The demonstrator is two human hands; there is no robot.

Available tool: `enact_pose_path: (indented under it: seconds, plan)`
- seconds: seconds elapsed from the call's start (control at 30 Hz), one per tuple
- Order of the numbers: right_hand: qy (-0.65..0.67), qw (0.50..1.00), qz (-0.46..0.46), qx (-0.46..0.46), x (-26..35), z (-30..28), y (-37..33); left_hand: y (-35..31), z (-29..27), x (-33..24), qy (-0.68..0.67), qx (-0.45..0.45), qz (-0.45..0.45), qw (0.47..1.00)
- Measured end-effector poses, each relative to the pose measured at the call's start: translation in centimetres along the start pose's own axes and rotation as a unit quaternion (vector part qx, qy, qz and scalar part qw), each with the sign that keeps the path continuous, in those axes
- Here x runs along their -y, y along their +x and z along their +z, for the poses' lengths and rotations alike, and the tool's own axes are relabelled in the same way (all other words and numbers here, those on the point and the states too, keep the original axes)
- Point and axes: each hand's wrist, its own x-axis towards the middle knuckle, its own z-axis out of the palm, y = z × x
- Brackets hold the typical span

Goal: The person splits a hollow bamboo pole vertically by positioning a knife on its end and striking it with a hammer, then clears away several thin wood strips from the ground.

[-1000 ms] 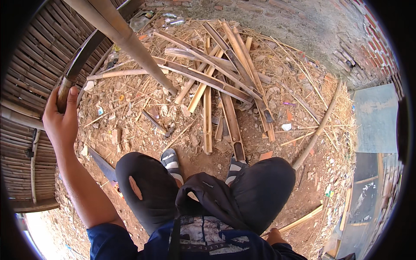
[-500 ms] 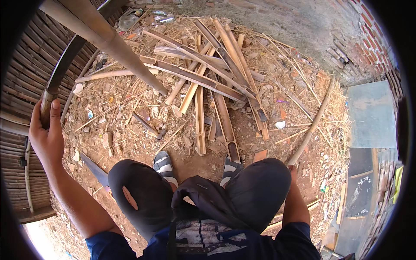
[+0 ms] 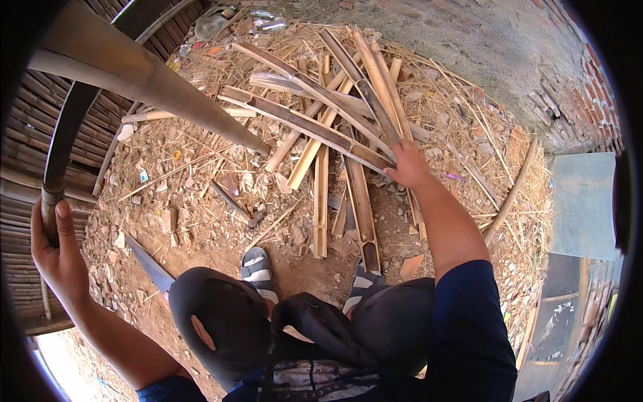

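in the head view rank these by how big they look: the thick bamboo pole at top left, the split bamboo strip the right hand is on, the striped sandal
1. thick bamboo pole, though nearness to the camera inflates it
2. split bamboo strip under the right hand
3. striped sandal

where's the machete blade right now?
Head view, lower left: the machete blade lies flat on the dirt by the person's left knee, below the left hand and left of the striped sandal.

bamboo pile [image 3: 335, 127] ahead (bare dirt [image 3: 201, 221] left)
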Motion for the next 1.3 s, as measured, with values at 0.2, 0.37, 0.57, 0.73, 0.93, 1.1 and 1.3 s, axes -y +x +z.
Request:
enact_pose_path:
  seconds: [0.2, 0.37, 0.57, 0.73, 0.93, 1.1, 1.3]
  plan:
    - [0.304, 0.936, 0.092, 0.149, 13.1, 6.8, 5.9, 0.8, -0.8, 2.4, 0.001, -0.012, -0.027, 1.0]
    - [0.301, 0.873, 0.362, 0.127, 20.0, 12.2, 6.0, 1.2, -0.1, 3.2, 0.006, -0.078, -0.014, 0.997]
    - [0.255, 0.914, 0.293, -0.113, 19.3, 16.5, 3.3, 0.9, 0.1, 3.2, 0.017, -0.107, -0.016, 0.994]
    - [0.064, 0.966, 0.118, -0.223, 13.7, 11.8, 6.0, 0.6, -2.8, 5.5, 0.024, -0.039, -0.04, 0.998]
    - [-0.004, 0.97, 0.231, 0.075, 9.3, 6.6, 9.2, 0.6, -1.2, 4.1, 0.026, -0.078, -0.03, 0.996]
    - [-0.058, 0.974, 0.203, 0.084, 7.8, 8.4, 9.2, 1.6, -1.6, 4.1, 0.041, -0.059, -0.045, 0.996]
    - [-0.176, 0.978, 0.046, -0.103, 8.0, 11.8, 8.0, 1.9, -1.7, 4.3, 0.044, -0.045, -0.035, 0.997]
